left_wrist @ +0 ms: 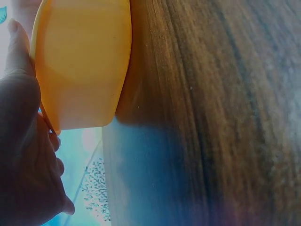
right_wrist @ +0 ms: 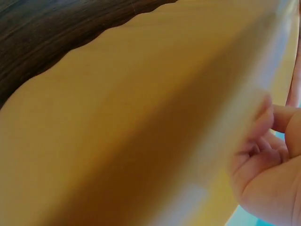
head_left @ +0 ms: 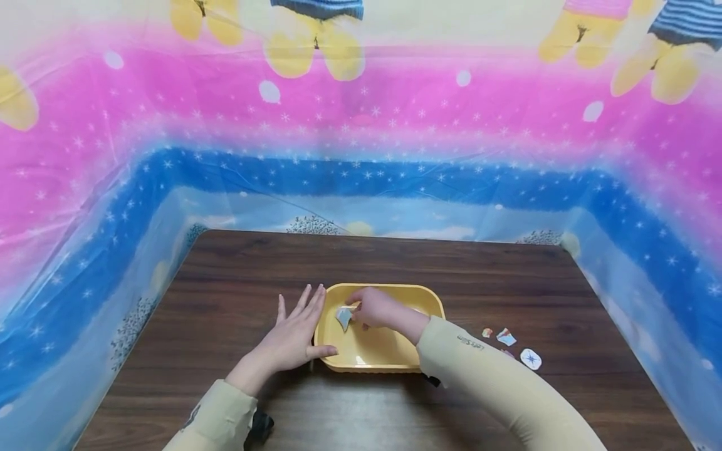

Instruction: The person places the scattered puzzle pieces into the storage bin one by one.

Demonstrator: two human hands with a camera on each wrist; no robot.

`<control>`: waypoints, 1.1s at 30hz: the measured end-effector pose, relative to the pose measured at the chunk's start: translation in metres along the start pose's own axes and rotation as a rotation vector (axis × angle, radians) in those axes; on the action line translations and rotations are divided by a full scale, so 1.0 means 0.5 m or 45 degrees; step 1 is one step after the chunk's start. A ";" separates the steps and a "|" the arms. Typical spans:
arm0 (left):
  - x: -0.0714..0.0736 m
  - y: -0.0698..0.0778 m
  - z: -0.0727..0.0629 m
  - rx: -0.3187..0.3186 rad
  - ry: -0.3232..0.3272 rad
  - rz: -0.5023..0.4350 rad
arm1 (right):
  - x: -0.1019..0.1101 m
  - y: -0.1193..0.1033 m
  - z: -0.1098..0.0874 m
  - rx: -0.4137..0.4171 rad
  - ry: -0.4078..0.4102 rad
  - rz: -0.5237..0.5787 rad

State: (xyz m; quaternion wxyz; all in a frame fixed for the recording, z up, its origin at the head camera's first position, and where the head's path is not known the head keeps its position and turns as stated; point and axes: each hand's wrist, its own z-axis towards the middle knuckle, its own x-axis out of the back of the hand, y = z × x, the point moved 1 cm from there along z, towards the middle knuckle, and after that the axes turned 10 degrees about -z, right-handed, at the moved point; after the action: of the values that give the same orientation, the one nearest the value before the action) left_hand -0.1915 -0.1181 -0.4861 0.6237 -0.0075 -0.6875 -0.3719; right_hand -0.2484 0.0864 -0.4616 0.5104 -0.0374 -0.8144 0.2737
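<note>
Yellow plastic tray [head_left: 389, 352] sits on the wood-grain table [head_left: 220, 300]. Left hand [head_left: 294, 336] lies at the tray's nine o'clock, fingers straight and spread, thumb over the rim, gripping nothing; presumably placed to steady the tray. Right hand [head_left: 376, 308] is inside towards twelve o'clock, fingers curled. The pale irregular cutout [head_left: 343, 318] is within the tray at ten o'clock, beside those fingertips; whether they pinch it cannot be told. Round star-marked cutout [head_left: 531, 359] and torn-looking cutout [head_left: 506, 337] lie outside, between three and four o'clock, apparently within right-hand reach.
</note>
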 end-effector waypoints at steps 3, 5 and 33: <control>0.000 0.003 0.002 -0.003 0.002 0.004 | -0.002 0.005 -0.005 0.006 -0.015 0.059; 0.000 0.004 0.003 -0.007 0.006 0.006 | -0.001 0.013 -0.010 0.009 -0.006 0.128; 0.002 0.000 0.000 -0.008 -0.016 -0.084 | 0.108 0.336 -0.233 -0.405 0.444 -0.260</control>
State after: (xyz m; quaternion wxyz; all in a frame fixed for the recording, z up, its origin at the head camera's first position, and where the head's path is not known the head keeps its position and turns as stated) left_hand -0.1919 -0.1187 -0.4855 0.6068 0.0111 -0.6899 -0.3945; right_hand -0.2116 0.2944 -0.4610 0.6558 -0.0815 -0.7464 0.0788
